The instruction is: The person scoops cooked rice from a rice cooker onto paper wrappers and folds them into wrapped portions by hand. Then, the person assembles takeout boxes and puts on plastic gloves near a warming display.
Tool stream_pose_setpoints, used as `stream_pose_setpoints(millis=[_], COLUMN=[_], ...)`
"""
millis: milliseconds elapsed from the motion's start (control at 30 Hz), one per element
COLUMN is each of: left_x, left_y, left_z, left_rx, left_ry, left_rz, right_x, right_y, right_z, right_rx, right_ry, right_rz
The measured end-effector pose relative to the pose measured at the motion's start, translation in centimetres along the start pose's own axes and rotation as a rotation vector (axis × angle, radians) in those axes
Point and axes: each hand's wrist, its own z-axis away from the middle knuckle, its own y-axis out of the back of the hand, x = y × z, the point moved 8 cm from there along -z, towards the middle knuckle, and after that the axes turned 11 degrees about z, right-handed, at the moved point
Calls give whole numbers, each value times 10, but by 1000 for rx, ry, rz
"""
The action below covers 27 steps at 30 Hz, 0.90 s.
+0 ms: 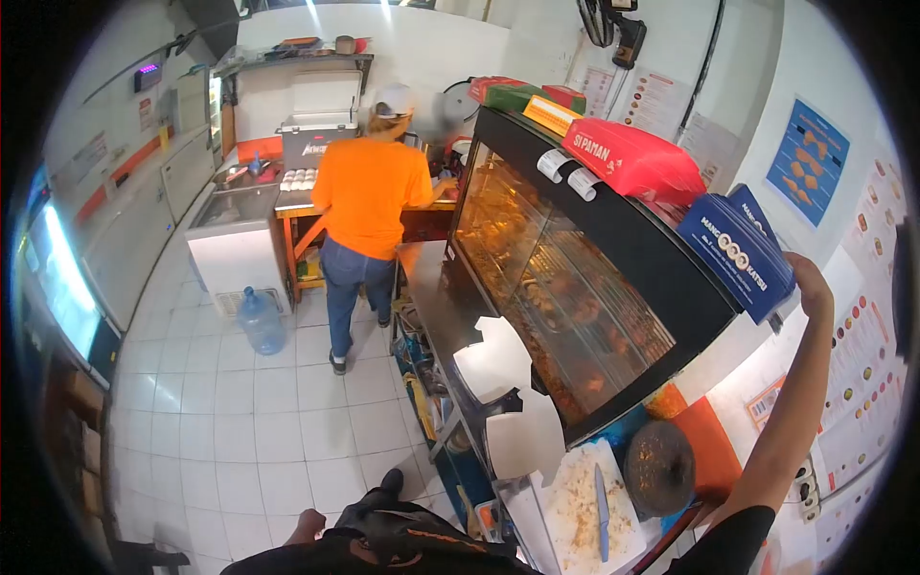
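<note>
My right hand (813, 286) is raised at the right, its fingers against the edge of the blue printed boxes (733, 251) on top of the warming cabinet (613, 249). The fingers are partly hidden behind the boxes. My left hand (309, 523) hangs low near my body with its fingers curled; nothing can be made out in it. Below the cabinet, two open white boxes (525, 436) sit on the counter. A blue knife (602, 508) lies on a cutting board (565, 517) covered with crumbs, beside a dark stone mortar (659, 468).
A person in an orange shirt (372, 192) stands at the back counter. A water jug (260, 321) is on the tiled floor near a chest freezer (235, 244). Red bags (632, 158) lie on the cabinet. A lit fridge (72, 278) stands at the left.
</note>
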Motion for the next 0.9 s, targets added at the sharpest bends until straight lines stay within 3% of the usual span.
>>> stream_pose_setpoints(millis=[33, 67, 167, 233, 367, 467, 500, 533, 600, 667, 800, 867, 900], left_x=[6, 8, 10, 18, 4, -17, -21, -30, -50, -72, -128, -172, -197], left_y=[-3, -2, -11, -22, -4, 12, 26, 33, 41, 67, 130, 161, 175], left_z=[-4, -7, -8, -15, -54, -69, -62, -70, -86, -93, -98, -106, -111], left_rx=[-25, -42, -116, -199, -35, -39, 51, -19, -165, -195, -247, -246, -227], left_ry=[-82, -151, -256, -190, 83, 55, -19, 11, 72, 2, -122, 21, 191], left_rz=[-214, -172, -167, -332, 86, 137, 199, 124, -22, -14, -3, 262, 522], right_x=[-43, -83, -104, -116, -172, -159, -155, -152, -157, -165, -134, -240, -271], right_y=[-6, -16, -19, -26, -51, -48, -49, -50, -50, -43, 1, -24, -29], right_z=[16, 30, 30, 21, 20, -5, -9, -11, -12, -7, -55, -15, 1], right_rx=[-58, -118, -116, -161, -172, -176, -151, -125, -66, 5, 241, 594, 724], right_ry=[99, 195, -88, -142, -163, -187, -190, -193, -216, -262, -104, 141, 193], right_rz=[-22, -44, -127, -71, -25, 215, 297, 381, 444, 396, 470, 494, 525])
